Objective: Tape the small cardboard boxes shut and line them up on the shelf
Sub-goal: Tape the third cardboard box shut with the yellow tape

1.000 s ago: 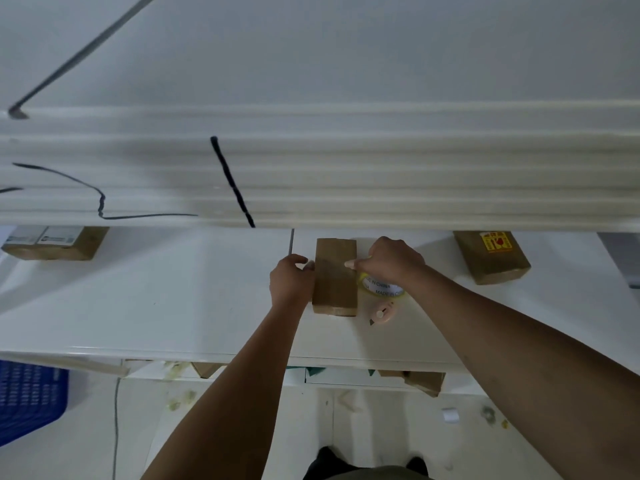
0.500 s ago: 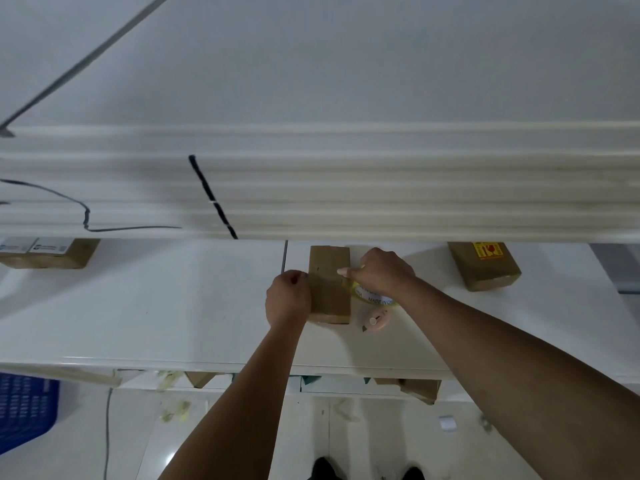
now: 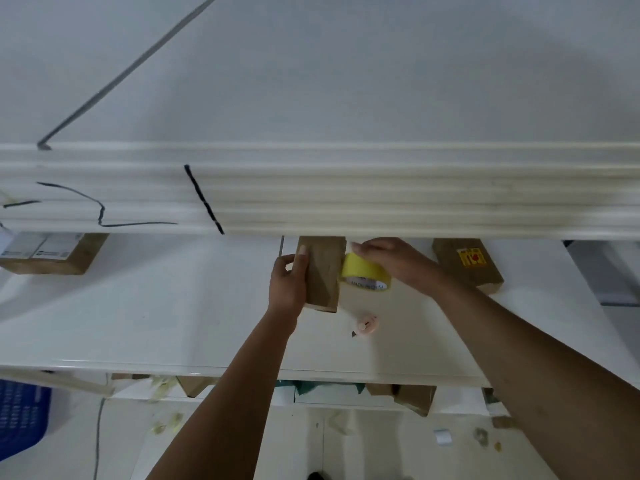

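- Our left hand (image 3: 289,285) grips the box (image 3: 323,271) by its left side, on the shelf (image 3: 138,323).
- Our right hand (image 3: 391,261) holds the yellow tape roll (image 3: 367,277) — touching the box's right edge.

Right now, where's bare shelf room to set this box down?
The white shelf is barest between the white-labelled cardboard box at far left and the left hand gripping the plain cardboard box. Crowded on the right: yellow tape roll, small peach cutter, yellow-stickered cardboard box.

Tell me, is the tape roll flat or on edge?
On edge: the right hand holds the roll against the box, yellow band facing up.
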The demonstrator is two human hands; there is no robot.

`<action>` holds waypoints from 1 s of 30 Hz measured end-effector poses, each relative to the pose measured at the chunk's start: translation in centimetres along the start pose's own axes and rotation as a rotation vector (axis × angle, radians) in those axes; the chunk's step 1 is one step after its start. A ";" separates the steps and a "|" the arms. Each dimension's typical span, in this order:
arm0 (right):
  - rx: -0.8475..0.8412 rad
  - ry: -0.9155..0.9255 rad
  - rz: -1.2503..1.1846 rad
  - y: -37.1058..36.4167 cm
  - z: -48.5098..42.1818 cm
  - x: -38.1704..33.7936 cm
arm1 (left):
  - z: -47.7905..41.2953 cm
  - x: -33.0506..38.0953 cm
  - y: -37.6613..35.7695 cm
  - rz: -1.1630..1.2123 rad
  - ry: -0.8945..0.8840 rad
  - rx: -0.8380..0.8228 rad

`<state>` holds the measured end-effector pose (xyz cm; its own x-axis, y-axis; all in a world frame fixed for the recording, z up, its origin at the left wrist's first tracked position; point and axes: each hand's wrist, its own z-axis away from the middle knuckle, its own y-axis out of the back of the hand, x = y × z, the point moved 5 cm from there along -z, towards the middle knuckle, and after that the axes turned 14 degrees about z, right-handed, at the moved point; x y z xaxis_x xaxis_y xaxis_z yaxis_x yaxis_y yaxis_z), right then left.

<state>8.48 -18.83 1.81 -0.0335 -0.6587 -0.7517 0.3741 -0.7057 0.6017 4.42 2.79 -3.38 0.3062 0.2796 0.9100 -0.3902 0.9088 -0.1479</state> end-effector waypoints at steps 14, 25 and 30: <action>0.053 0.087 0.208 1.3 2.2 1.5 | 2.6 0.8 0.4 0.201 0.141 -0.105; -0.090 0.091 0.088 0.5 1.7 -0.3 | 4.4 -0.4 -0.8 -0.110 0.057 -0.240; 0.011 0.053 0.253 0.1 1.5 -0.3 | 4.8 1.4 -2.0 -0.115 0.029 -0.355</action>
<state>7.15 -19.08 2.54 0.1082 -0.8003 -0.5898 0.3540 -0.5234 0.7751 1.43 -0.16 0.05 0.3570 0.1733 0.9179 -0.0283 0.9842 -0.1748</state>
